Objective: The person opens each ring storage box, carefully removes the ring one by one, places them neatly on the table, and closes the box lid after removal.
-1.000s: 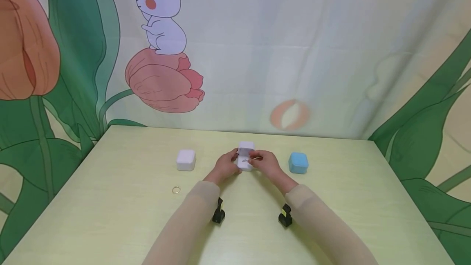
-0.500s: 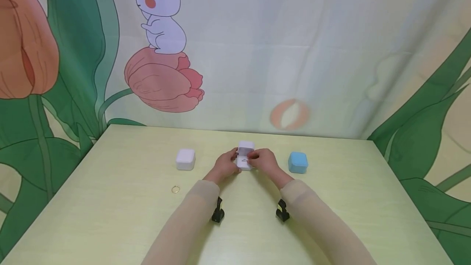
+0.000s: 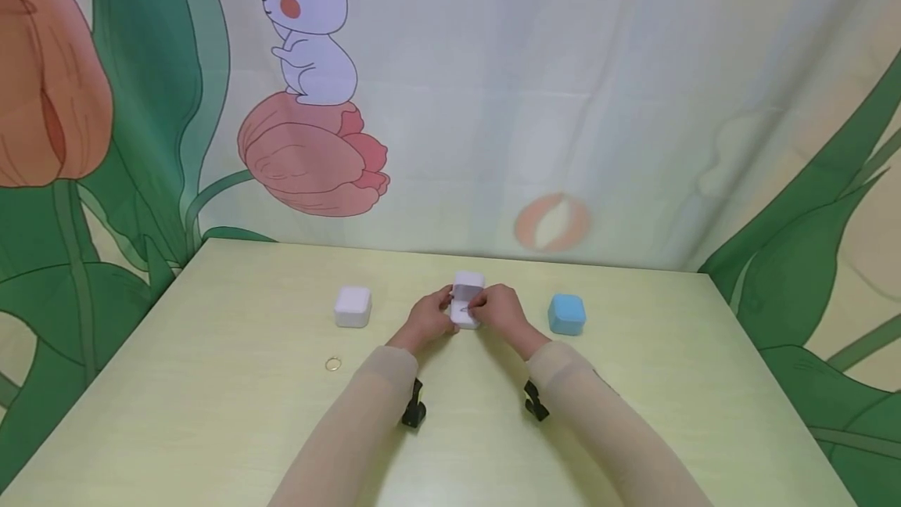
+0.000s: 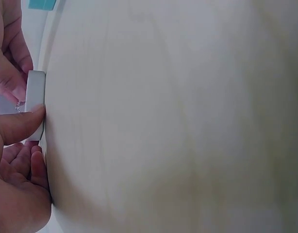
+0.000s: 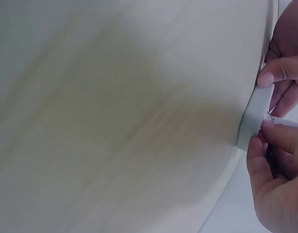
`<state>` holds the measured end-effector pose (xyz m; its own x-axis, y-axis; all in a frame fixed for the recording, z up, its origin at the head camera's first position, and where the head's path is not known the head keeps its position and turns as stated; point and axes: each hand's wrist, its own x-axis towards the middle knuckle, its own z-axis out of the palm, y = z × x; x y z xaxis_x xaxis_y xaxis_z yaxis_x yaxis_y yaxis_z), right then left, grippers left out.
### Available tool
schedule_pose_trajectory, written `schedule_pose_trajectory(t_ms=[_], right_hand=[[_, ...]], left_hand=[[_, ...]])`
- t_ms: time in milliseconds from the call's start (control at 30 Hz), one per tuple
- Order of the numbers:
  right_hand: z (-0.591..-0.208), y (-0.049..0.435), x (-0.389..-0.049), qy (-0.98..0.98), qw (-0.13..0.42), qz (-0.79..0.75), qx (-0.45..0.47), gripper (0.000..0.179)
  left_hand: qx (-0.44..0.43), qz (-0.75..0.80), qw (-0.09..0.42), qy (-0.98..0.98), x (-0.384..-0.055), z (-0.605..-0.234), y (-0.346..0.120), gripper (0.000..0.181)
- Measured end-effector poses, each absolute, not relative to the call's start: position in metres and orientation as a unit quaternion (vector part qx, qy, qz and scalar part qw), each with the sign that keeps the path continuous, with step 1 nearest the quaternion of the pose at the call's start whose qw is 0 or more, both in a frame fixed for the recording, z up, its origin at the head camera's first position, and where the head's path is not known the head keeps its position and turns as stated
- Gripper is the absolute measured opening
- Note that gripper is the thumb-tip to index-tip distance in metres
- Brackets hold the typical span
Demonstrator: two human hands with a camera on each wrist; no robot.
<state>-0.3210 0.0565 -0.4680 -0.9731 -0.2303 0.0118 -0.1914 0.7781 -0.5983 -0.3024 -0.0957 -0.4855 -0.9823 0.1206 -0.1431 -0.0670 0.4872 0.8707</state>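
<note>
A printed curtain [image 3: 450, 139] hangs behind the pale table [image 3: 246, 405], and two beige sleeves reach in from six o'clock. The right hand [image 3: 501, 310] and left hand [image 3: 428, 318] meet toward twelve, at an open white box [image 3: 462, 316] with its lid up. The left hand grips it, thumb on its near wall; the right hand's thumb and fingertips, drawn narrow, pinch a silvery ring [image 4: 18, 105] at the box's mouth. How deep that ring sits, I can't tell. From that box, a closed white box [image 3: 353, 307] stands at nine o'clock, a blue box [image 3: 566, 314] at three, and a gold ring [image 3: 334, 364] lies toward eight.
</note>
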Motion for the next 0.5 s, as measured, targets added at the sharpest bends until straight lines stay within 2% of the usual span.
schedule_pose_trajectory(t_ms=[500], right_hand=[[-0.4721, 0.0603, -0.3234, 0.941, 0.035, -0.315, -0.121, 0.013]], left_hand=[[0.01, 0.502, 0.097, 0.859, -0.304, -0.4874, -0.0953, 0.081]])
